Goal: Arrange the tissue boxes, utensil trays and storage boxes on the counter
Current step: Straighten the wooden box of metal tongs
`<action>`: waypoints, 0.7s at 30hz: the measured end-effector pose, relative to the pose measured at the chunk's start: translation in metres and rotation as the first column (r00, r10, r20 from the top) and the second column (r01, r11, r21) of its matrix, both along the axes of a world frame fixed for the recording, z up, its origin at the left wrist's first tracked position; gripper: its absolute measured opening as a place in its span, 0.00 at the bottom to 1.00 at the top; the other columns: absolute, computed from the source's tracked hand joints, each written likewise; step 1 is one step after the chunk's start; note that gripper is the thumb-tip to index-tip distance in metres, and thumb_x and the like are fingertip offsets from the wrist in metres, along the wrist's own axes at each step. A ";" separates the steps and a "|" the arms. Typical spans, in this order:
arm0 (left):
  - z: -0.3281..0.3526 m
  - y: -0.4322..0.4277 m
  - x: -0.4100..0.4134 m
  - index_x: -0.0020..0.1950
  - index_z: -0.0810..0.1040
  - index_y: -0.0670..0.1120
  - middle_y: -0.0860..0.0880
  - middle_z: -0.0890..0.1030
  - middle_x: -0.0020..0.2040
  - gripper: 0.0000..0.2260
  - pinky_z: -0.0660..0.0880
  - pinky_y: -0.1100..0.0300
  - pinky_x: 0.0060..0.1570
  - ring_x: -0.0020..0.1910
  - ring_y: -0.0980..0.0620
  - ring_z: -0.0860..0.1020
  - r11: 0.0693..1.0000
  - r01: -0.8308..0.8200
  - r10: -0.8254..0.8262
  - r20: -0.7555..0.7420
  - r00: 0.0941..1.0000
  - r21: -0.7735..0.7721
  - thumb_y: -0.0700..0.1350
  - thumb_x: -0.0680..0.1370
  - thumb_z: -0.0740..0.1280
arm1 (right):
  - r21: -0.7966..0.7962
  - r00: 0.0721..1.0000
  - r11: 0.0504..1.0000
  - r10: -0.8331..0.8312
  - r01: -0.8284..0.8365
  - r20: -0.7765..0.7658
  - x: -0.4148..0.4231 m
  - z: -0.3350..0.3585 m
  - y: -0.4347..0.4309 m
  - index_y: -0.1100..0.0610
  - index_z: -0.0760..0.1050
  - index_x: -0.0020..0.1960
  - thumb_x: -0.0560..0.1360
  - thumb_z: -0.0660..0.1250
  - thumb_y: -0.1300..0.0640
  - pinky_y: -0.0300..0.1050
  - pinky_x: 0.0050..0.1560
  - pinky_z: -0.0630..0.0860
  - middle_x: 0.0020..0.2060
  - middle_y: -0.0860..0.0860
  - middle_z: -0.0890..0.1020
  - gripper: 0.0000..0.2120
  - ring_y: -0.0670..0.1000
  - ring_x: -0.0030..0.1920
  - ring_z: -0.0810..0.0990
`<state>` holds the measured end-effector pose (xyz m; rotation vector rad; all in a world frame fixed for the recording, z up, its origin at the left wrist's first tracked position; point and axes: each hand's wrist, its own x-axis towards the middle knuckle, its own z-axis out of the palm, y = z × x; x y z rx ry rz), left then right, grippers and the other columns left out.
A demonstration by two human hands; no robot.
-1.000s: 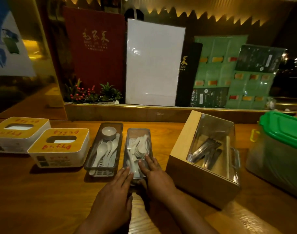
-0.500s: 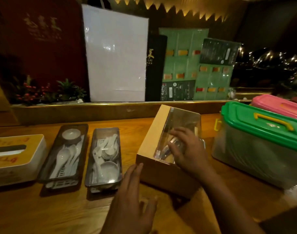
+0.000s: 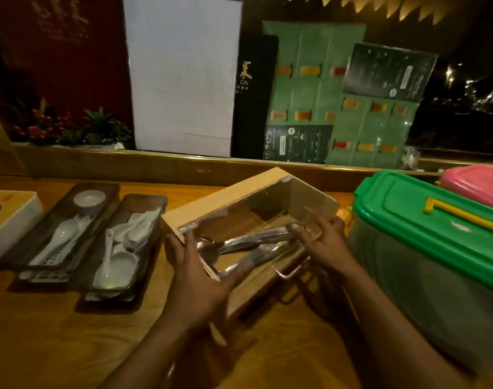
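A wooden utensil box (image 3: 211,203) with a clear lid and metal cutlery inside sits skewed at the middle of the wooden counter (image 3: 57,332). My left hand (image 3: 200,279) grips its near left side, thumb over the lid's edge. My right hand (image 3: 324,242) holds its right end, fingers spread on the clear lid. Left of it lie two dark utensil trays, one (image 3: 133,248) with white spoons and one (image 3: 68,228) with spoons and a small dish. A white tissue box (image 3: 9,223) shows at the left edge.
A clear storage box with a green lid and yellow handle (image 3: 425,220) stands close on the right, a pink-lidded box (image 3: 475,183) behind it. Menus and a white board (image 3: 183,77) lean on the ledge behind; small plants (image 3: 71,127) sit at back left.
Both hands left the spoon tray and went right to the wooden utensil box. They now hold it, and it has turned to a skewed angle. The view shifted right.
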<state>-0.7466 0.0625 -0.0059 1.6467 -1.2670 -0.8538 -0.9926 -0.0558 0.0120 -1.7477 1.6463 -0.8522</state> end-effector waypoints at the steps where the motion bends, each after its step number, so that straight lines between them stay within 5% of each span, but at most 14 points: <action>1: 0.000 -0.008 0.003 0.79 0.41 0.64 0.54 0.38 0.82 0.63 0.60 0.39 0.74 0.80 0.45 0.53 1.000 -0.008 0.008 0.000 1.000 -0.007 0.78 0.54 0.72 | 0.036 0.999 0.999 0.036 -0.036 0.003 -0.004 0.002 -0.003 0.30 0.63 0.69 0.73 0.69 0.36 0.52 0.68 0.68 0.78 0.48 0.50 0.28 0.60 0.76 0.59; 7: 0.001 -0.037 0.015 0.79 0.33 0.60 0.53 0.33 0.81 0.73 0.52 0.50 0.74 0.80 0.48 0.46 0.999 0.002 -0.007 0.124 0.992 0.044 0.71 0.49 0.79 | 0.052 0.993 0.996 0.081 -0.076 -0.086 -0.005 -0.007 -0.026 0.28 0.55 0.74 0.61 0.72 0.29 0.62 0.72 0.64 0.80 0.47 0.38 0.46 0.63 0.79 0.51; 14: 0.015 -0.085 0.073 0.81 0.42 0.60 0.54 0.49 0.83 0.70 0.59 0.47 0.76 0.80 0.48 0.53 0.996 0.079 -0.085 0.172 0.981 0.044 0.65 0.51 0.84 | 0.033 0.987 0.998 -0.056 0.062 -0.150 0.019 -0.024 -0.054 0.26 0.50 0.74 0.48 0.63 0.14 0.69 0.67 0.70 0.80 0.54 0.42 0.57 0.67 0.77 0.57; 18: 0.022 -0.094 0.087 0.77 0.51 0.65 0.60 0.62 0.73 0.58 0.67 0.64 0.62 0.71 0.54 0.64 0.983 0.183 -0.185 0.074 0.980 0.023 0.50 0.59 0.85 | -0.017 0.940 0.993 -0.112 0.113 -0.321 0.018 -0.015 -0.045 0.30 0.51 0.76 0.51 0.60 0.15 0.70 0.74 0.56 0.79 0.51 0.32 0.56 0.65 0.78 0.36; 21: 0.013 -0.096 0.102 0.79 0.52 0.65 0.56 0.63 0.77 0.59 0.67 0.54 0.67 0.74 0.50 0.64 0.976 0.215 -0.215 -0.009 0.977 0.032 0.51 0.58 0.86 | -0.034 0.898 0.994 -0.107 0.103 -0.427 0.017 -0.017 -0.039 0.32 0.50 0.77 0.49 0.53 0.12 0.69 0.75 0.50 0.79 0.51 0.32 0.59 0.63 0.77 0.28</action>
